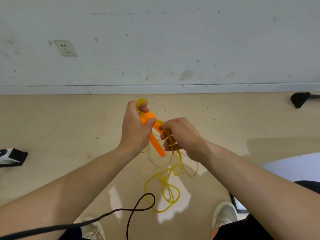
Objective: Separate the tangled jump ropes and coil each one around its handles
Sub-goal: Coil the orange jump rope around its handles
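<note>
My left hand (134, 129) grips two orange handles (156, 146) held together, with a loop of yellow rope (142, 101) sticking out above its fingers. My right hand (180, 135) pinches strands of the yellow rope beside the handles. The loose part of the yellow rope (164, 191) hangs down from my right hand and lies in loops on the floor between my feet. A black rope (138, 207) crosses the lower left, forms one loop on the floor and overlaps the yellow loops' left edge.
A beige floor (69, 129) meets a scuffed white wall (155, 49) with a socket (65, 48). A black-and-white box (11, 156) lies at the left edge, a dark object (300, 99) at the far right. My two shoes (224, 217) show at the bottom.
</note>
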The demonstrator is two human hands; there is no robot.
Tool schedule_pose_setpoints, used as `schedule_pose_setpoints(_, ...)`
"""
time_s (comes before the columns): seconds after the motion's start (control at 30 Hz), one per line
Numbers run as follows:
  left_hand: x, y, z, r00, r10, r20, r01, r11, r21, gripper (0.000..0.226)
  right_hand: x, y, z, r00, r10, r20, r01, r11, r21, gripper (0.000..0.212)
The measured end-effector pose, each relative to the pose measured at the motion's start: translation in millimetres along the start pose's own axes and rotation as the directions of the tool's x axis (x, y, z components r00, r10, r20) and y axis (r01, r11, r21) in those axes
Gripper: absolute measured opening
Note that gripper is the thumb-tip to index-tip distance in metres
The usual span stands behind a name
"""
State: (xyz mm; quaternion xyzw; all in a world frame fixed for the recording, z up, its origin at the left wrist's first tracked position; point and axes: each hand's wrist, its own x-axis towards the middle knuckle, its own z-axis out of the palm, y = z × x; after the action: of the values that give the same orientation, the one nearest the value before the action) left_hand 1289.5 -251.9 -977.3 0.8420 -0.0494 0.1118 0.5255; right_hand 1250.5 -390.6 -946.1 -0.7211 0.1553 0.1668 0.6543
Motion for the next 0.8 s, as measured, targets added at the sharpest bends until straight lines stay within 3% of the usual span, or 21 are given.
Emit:
schedule_pose_setpoints(0.07, 2.5, 1.3, -1.3, 0.997, -0.020, -0.078, 0.018, 1.000, -0.025, 0.046, -5.2, -3.7, 6.0, 0.996, -0.022, 0.082, 0.010, 0.989, 0.146, 0.025)
schedule_pose_setpoints(0.13, 5.7, 3.6, -2.2, 0.989, -0.045, -0.141, 0.038, 0.998, -0.053, 0.044, -10.3, -1.7, 14.1, 0.986, -0.071, 0.150, 0.043, 0.983, 0.179, 0.028)
schedule_pose_setpoints(0.23, 14.3, 5.9, -3.2, 0.966, -0.124, -0.228, 0.098, 0.987, -0.125, 0.042, -14.4, 11.5, 29.4, 0.960, -0.222, 0.168, 0.227, 0.974, -0.011, 0.040)
schedule_pose_setpoints(0.33, 21.1, 5.1, -2.1, 0.921, -0.269, -0.283, 0.200, 0.948, -0.249, 0.043, -16.5, 27.0, 46.0, 0.908, -0.398, 0.131, 0.418, 0.883, -0.214, 0.040)
schedule_pose_setpoints(0.43, 24.4, 5.0, 1.4, 0.871, -0.419, -0.257, 0.302, 0.868, -0.393, 0.042, -13.9, 34.5, 50.7, 0.856, -0.505, 0.108, 0.507, 0.780, -0.366, 0.051)
schedule_pose_setpoints(0.57, 26.9, 7.7, -0.6, 0.835, -0.538, -0.114, 0.394, 0.729, -0.560, 0.049, -10.3, 33.5, 43.9, 0.824, -0.546, 0.149, 0.537, 0.670, -0.513, 0.062)
schedule_pose_setpoints(0.8, 20.8, 9.4, -4.5, 0.855, -0.516, -0.052, 0.431, 0.763, -0.482, 0.063, -10.9, 33.5, 40.6, 0.804, -0.568, 0.173, 0.561, 0.632, -0.534, 0.062)
